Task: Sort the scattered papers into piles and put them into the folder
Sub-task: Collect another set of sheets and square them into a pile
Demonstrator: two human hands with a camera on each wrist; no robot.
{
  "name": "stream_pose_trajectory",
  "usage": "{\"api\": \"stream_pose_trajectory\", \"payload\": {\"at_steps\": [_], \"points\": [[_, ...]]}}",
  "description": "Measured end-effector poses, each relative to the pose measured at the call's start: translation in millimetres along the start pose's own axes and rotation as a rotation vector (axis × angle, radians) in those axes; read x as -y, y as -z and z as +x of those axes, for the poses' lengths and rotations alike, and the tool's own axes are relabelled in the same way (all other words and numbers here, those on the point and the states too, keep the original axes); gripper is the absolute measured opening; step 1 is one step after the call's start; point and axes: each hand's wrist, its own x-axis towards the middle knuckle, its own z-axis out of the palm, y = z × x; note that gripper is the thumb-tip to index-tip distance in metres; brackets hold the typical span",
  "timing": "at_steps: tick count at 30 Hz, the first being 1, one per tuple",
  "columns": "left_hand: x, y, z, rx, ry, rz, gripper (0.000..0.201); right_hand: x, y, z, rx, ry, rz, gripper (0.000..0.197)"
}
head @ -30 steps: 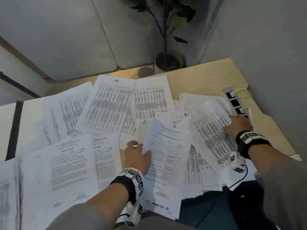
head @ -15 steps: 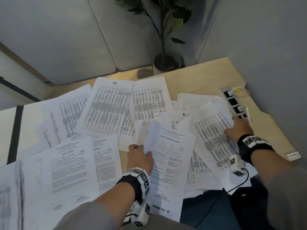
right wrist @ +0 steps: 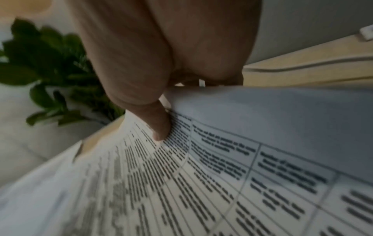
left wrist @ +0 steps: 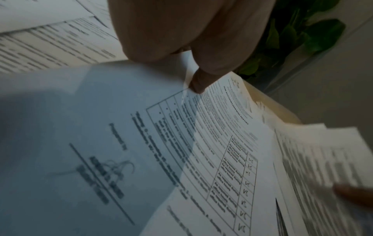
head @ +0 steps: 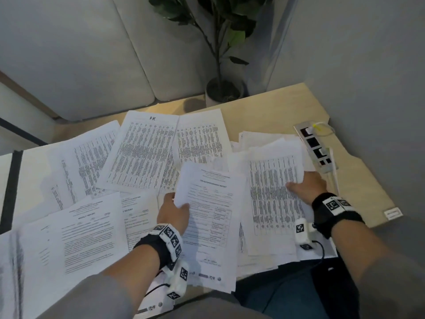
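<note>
Pinching a report sheet [head: 213,217] by its left edge, my left hand [head: 172,215] lifts it; my right hand [head: 308,187] pinches a table-printed sheet [head: 273,192] near the desk's [head: 264,107] right edge.

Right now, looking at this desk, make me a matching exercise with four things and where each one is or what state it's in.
Things:
1. left hand
2. right hand
3. power strip
4. potted plant

Places or states:
A. behind the desk's far edge
B. pinches the report sheet
C. lies at the desk's right edge
D. lifts the table-printed sheet

Pairs: 1-B, 2-D, 3-C, 4-A
</note>
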Motion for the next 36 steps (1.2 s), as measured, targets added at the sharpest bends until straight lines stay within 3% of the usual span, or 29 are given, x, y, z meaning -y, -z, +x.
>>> {"api": "stream_pose_trajectory", "payload": {"at_steps": [2, 6, 11, 13, 16, 19, 27, 33, 36], "points": [[3, 15, 2, 0.044, 0.012, 0.007, 0.049, -3, -20, -2, 0.002, -0.061, -0.158, 0.075], [25, 63, 15, -0.044, 0.061, -0.007, 0.067, -4, -42, -9, -0.075, -0.004, -0.291, 0.062], [78, 121, 23, -0.156, 0.054, 0.113, 0.039, -2, -44, -10, -0.121, 0.077, -0.316, 0.054], [106, 134, 24, -0.192, 0.140, 0.209, 0.036, -3, -44, -8, -0.126, 0.081, -0.324, 0.055], [160, 150, 25, -0.176, 0.422, 0.541, 0.064, -9, -37, 1, -0.101, 0.005, -0.293, 0.072], [188, 161, 23, -0.129, 0.567, 0.536, 0.073, -16, -33, 9, -0.064, -0.087, -0.309, 0.091], [165, 147, 10, -0.187, 0.471, 0.484, 0.040, 4, -41, -13, -0.147, -0.044, -0.326, 0.072], [182, 153, 3, -0.252, 0.389, 0.354, 0.041, 12, -44, -32, -0.237, -0.021, -0.379, 0.054], [199, 168, 3, -0.246, 0.415, 0.336, 0.060, 11, -39, -33, -0.274, -0.014, -0.314, 0.054]]}}
